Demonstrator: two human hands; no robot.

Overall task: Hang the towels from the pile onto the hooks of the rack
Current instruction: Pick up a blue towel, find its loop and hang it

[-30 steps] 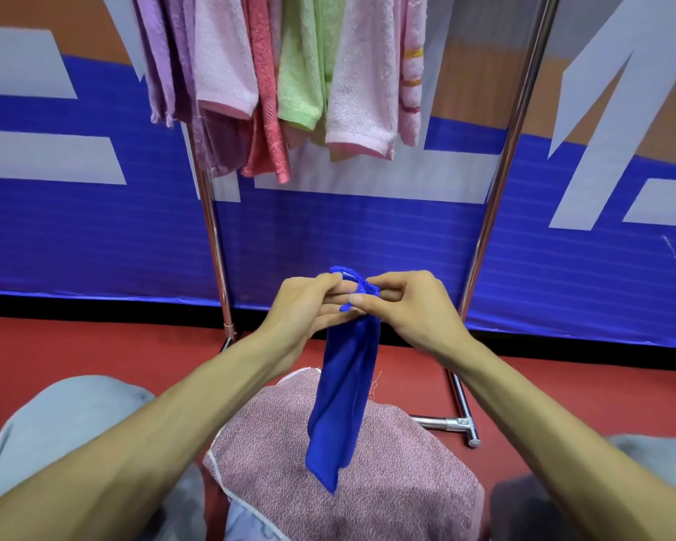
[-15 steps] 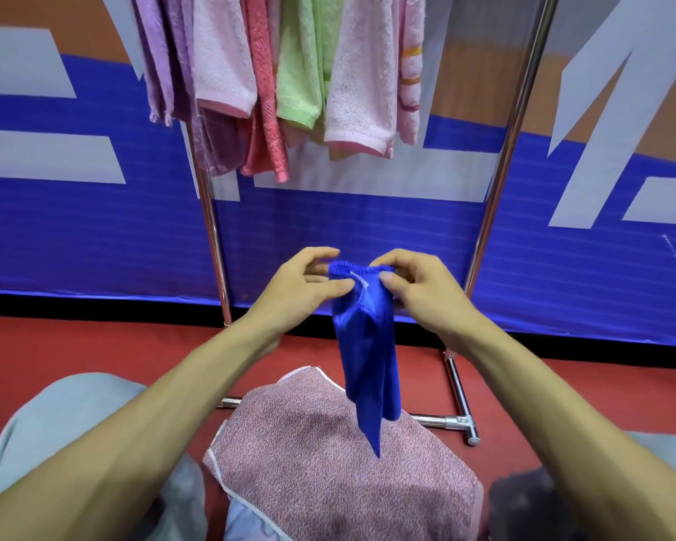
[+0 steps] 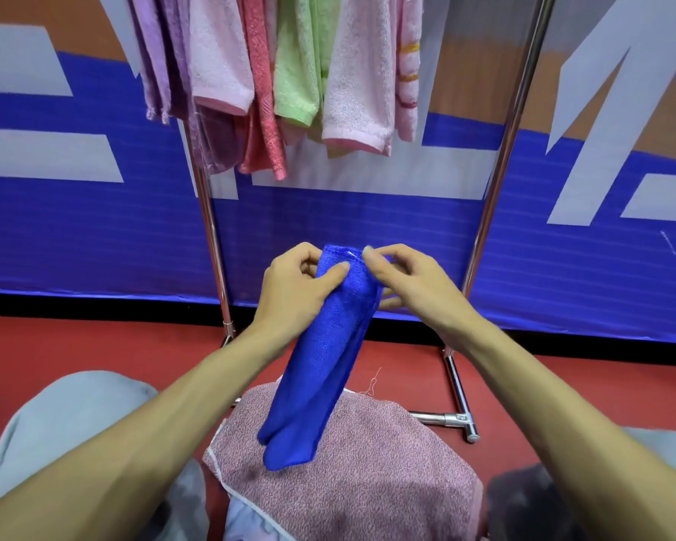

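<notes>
Centrally, a blue towel is hanging between a person's two hands, bunched lengthwise and slanting down and to the left from its top edge. The left hand is gripping the upper part from the left side, thumb lying across the front of the cloth and fingers curling behind it. The right hand is pinching the top right corner between thumb and forefinger, just beside what may be a small white loop, too tiny to read clearly. The two hands are nearly meeting at the towel's top edge.

The towel's lower end is dangling in front of the pile, whose top layer is a mauve terry towel with a pale edge, lying between the person's grey-clad knees. Both bare forearms are reaching in from the bottom corners.

Beyond the hands, the chrome rack is standing on a red floor, its two uprights flanking the hands and its base tube lying right of the pile. Hung towels in lilac, pink, coral and green are crowding the rack's left portion above the hands. A blue, white and orange banner is running behind the rack.
</notes>
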